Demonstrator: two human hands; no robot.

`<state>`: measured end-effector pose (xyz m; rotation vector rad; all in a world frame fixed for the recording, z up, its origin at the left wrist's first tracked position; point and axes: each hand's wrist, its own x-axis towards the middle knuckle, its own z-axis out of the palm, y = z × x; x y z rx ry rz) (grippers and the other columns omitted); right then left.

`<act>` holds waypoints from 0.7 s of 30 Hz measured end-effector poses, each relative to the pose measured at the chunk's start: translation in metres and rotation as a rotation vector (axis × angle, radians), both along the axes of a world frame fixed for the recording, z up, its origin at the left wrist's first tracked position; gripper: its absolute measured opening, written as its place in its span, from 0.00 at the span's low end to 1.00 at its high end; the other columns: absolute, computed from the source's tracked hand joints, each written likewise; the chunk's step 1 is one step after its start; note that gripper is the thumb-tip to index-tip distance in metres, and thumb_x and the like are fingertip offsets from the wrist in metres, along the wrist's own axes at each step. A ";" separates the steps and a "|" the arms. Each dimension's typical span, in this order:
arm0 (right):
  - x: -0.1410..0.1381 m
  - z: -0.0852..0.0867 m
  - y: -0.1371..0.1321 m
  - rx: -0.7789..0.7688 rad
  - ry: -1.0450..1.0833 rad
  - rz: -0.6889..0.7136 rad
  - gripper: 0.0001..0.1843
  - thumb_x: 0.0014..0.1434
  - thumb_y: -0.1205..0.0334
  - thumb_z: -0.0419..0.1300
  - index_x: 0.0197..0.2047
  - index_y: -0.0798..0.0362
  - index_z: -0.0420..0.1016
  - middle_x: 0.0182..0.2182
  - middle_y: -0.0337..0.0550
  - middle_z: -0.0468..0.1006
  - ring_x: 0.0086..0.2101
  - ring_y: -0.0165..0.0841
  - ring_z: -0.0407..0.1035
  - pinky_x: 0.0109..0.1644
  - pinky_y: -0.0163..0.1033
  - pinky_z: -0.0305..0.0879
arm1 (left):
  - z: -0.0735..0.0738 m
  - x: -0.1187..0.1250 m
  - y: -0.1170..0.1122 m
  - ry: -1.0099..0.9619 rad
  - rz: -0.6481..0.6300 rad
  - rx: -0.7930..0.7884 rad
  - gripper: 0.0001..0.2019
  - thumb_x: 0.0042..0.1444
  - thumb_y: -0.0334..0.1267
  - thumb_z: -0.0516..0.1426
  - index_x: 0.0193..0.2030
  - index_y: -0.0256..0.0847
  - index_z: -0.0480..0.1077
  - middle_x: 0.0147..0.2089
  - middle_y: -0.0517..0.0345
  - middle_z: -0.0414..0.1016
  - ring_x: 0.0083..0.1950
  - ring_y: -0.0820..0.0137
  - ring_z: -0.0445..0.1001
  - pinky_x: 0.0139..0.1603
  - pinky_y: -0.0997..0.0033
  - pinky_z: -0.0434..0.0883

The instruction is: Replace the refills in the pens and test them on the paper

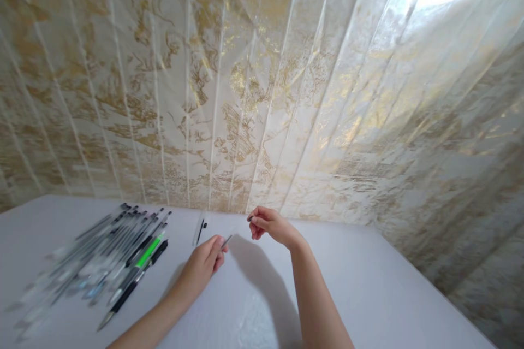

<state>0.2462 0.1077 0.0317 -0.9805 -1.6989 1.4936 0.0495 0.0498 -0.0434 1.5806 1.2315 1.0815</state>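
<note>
Near the middle of the white table, my left hand [204,257] is closed around a thin grey rod [227,240] like a pen refill, its end poking out past the thumb. My right hand [270,224] hovers to the right, thumb and fingers pinching a small dark piece [250,219] that could be a pen cap or plug. A gap separates the two hands. Just beyond my left hand lie a slim black pen part [200,231] and a small black piece [205,225], beside what looks like a clear strip.
A blurred heap of clear pens with dark ends [118,240] covers the table's left side. At its right edge lie a green pen [149,252] and a black pen with a silver tip [125,297]. A gold-patterned curtain [245,92] hangs behind the white table [360,283].
</note>
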 end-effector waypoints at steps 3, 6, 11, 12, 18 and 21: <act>-0.004 -0.006 -0.003 -0.148 0.155 0.013 0.14 0.49 0.55 0.61 0.35 0.52 0.64 0.24 0.34 0.70 0.23 0.26 0.65 0.26 0.33 0.58 | 0.006 -0.001 -0.001 0.023 0.030 0.053 0.21 0.61 0.54 0.41 0.34 0.41 0.65 0.21 0.66 0.60 0.22 0.71 0.61 0.24 0.74 0.58; -0.016 -0.018 -0.004 -0.306 0.298 0.038 0.16 0.44 0.61 0.62 0.37 0.52 0.65 0.26 0.34 0.70 0.21 0.24 0.61 0.23 0.31 0.54 | 0.017 -0.004 -0.003 0.165 0.036 0.119 0.17 0.61 0.49 0.45 0.40 0.42 0.69 0.29 0.59 0.73 0.31 0.66 0.71 0.33 0.71 0.65; -0.037 -0.033 -0.003 -0.359 0.427 0.055 0.16 0.43 0.62 0.68 0.36 0.58 0.73 0.24 0.36 0.69 0.22 0.22 0.58 0.24 0.30 0.52 | 0.035 -0.024 0.002 0.505 0.066 0.176 0.18 0.59 0.44 0.47 0.49 0.46 0.72 0.50 0.53 0.78 0.49 0.60 0.75 0.47 0.66 0.66; -0.040 -0.035 -0.003 -0.363 0.472 0.029 0.16 0.42 0.62 0.69 0.35 0.58 0.74 0.23 0.37 0.69 0.21 0.22 0.57 0.24 0.29 0.51 | 0.039 -0.029 0.003 0.564 0.073 0.183 0.18 0.59 0.45 0.47 0.50 0.46 0.72 0.50 0.53 0.78 0.49 0.59 0.75 0.47 0.66 0.66; -0.064 -0.048 0.000 -0.391 0.629 -0.119 0.17 0.39 0.59 0.72 0.31 0.57 0.74 0.23 0.36 0.68 0.20 0.20 0.53 0.21 0.27 0.46 | 0.070 -0.051 0.004 0.879 0.086 0.153 0.21 0.58 0.44 0.45 0.52 0.46 0.73 0.47 0.49 0.79 0.46 0.54 0.76 0.43 0.62 0.68; -0.071 -0.051 -0.002 -0.433 0.645 -0.114 0.17 0.40 0.59 0.71 0.31 0.57 0.74 0.24 0.38 0.70 0.20 0.21 0.53 0.20 0.27 0.45 | 0.080 -0.055 0.000 0.827 0.108 0.148 0.19 0.54 0.44 0.48 0.47 0.46 0.76 0.44 0.48 0.80 0.45 0.51 0.76 0.43 0.60 0.67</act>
